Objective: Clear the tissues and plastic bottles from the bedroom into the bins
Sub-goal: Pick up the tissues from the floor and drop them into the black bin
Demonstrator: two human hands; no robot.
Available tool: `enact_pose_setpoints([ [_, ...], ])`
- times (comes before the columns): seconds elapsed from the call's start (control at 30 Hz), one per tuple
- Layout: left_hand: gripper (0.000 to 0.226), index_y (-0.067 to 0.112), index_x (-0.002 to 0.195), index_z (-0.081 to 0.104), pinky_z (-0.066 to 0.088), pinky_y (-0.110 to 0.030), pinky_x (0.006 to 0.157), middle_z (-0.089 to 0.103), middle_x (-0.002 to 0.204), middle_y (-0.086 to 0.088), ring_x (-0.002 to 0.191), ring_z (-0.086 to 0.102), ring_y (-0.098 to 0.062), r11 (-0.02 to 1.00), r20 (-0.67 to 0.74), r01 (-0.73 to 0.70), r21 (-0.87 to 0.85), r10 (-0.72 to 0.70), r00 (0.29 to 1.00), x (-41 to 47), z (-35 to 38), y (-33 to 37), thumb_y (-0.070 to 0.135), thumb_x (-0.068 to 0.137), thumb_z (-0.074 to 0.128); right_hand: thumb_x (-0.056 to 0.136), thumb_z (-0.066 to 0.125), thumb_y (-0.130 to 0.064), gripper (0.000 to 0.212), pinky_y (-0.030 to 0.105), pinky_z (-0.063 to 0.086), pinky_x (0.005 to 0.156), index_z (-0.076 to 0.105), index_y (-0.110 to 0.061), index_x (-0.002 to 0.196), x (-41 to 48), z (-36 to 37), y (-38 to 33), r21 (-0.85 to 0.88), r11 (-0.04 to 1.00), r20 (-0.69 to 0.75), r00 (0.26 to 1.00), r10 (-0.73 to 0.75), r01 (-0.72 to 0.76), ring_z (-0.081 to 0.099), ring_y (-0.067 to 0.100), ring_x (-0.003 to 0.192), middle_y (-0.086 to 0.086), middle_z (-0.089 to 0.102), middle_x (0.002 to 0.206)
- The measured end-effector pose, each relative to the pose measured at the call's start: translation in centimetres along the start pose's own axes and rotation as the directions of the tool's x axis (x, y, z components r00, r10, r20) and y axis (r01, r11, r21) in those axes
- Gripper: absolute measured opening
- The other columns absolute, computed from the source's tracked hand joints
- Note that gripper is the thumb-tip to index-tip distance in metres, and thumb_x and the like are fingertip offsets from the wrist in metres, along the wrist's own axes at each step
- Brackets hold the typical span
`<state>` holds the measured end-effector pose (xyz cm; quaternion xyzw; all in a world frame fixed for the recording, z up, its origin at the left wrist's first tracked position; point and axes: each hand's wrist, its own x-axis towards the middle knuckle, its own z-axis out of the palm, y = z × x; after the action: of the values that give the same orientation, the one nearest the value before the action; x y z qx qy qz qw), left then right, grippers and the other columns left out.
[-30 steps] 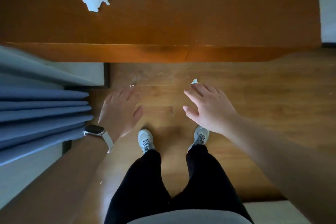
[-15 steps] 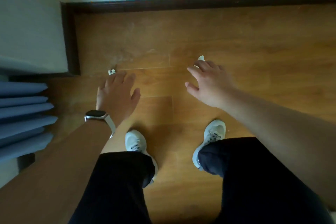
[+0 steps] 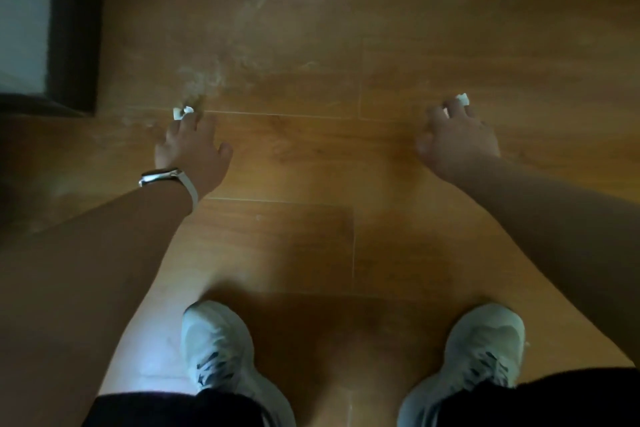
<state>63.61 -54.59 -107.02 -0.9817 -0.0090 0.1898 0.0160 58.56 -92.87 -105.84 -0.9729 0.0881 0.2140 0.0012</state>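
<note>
Two small white tissue scraps lie on the wooden floor. My left hand (image 3: 192, 146), with a watch on its wrist, reaches down, and its fingertips touch the left tissue scrap (image 3: 181, 112). On the other side, my right hand (image 3: 457, 139) has its fingers spread over the right tissue scrap (image 3: 462, 99), which shows white between and beyond the fingertips. Neither scrap is lifted off the floor. No bottle or bin is in view.
My two white shoes (image 3: 218, 347) (image 3: 485, 340) stand on the floor below the hands. A dark skirting board (image 3: 74, 28) and a pale wall (image 3: 24, 10) close off the upper left corner. A dusty smear (image 3: 221, 73) marks the floor beyond the left hand.
The view has dropped much closer to the floor, and the desk has gone out of sight. Both hands have moved down and apart until their fingertips reach the two scraps.
</note>
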Motion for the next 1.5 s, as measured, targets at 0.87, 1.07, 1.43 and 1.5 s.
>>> enact_pose_setpoints([
  [0.87, 0.037, 0.006, 0.124, 0.061, 0.043, -0.042, 0.093, 0.054, 0.126, -0.022, 0.108, 0.056, -0.042, 0.947, -0.051, -0.087, -0.309, 0.075, 0.996, 2.5, 1.8, 0.3, 0.015, 0.088, 0.061, 0.088, 0.06, -0.024, 0.037, 0.034, 0.036, 0.074, 0.05, -0.012, 0.122, 1.7, 1.6, -1.4, 0.313, 0.949, 0.004, 0.999, -0.048, 0.044, 0.052, 0.036, 0.106, 0.012, 0.047, 0.122],
  [1.07, 0.032, 0.011, 0.119, 0.065, 0.047, -0.038, 0.089, 0.06, 0.123, -0.013, 0.1, 0.061, -0.035, 0.897, -0.028, -0.081, -0.434, 0.076, 0.997, -6.6, -6.9, 3.3, 0.016, 0.087, 0.065, 0.089, 0.057, -0.023, 0.029, 0.037, 0.046, 0.068, 0.052, -0.013, 0.116, -5.2, -6.3, -1.9, 0.361, 0.93, 0.068, 0.992, -0.106, 0.074, 0.053, 0.033, 0.084, 0.01, 0.05, 0.114],
  [1.43, 0.027, 0.017, 0.114, 0.067, 0.045, -0.026, 0.078, 0.062, 0.106, 0.002, 0.089, 0.058, -0.014, 0.809, -0.048, -0.104, -0.578, 0.094, 0.994, -22.5, -30.7, 7.5, 0.017, 0.086, 0.069, 0.078, 0.063, -0.012, 0.028, 0.033, 0.046, 0.07, 0.063, -0.012, 0.105, -20.5, -28.6, 0.4, 0.556, 0.816, -0.085, 0.988, -0.128, 0.154, 0.058, 0.028, 0.085, 0.009, 0.06, 0.105],
  [1.5, 0.027, 0.019, 0.115, 0.067, 0.036, -0.018, 0.072, 0.061, 0.104, 0.005, 0.084, 0.053, -0.01, 0.807, -0.026, -0.088, -0.585, 0.09, 0.996, -24.6, -35.1, 8.8, 0.02, 0.088, 0.069, 0.078, 0.063, -0.01, 0.036, 0.031, 0.045, 0.071, 0.064, -0.011, 0.114, -23.4, -32.9, 1.1, 0.554, 0.817, -0.127, 0.986, -0.109, 0.162, 0.06, 0.027, 0.087, 0.007, 0.061, 0.108],
])
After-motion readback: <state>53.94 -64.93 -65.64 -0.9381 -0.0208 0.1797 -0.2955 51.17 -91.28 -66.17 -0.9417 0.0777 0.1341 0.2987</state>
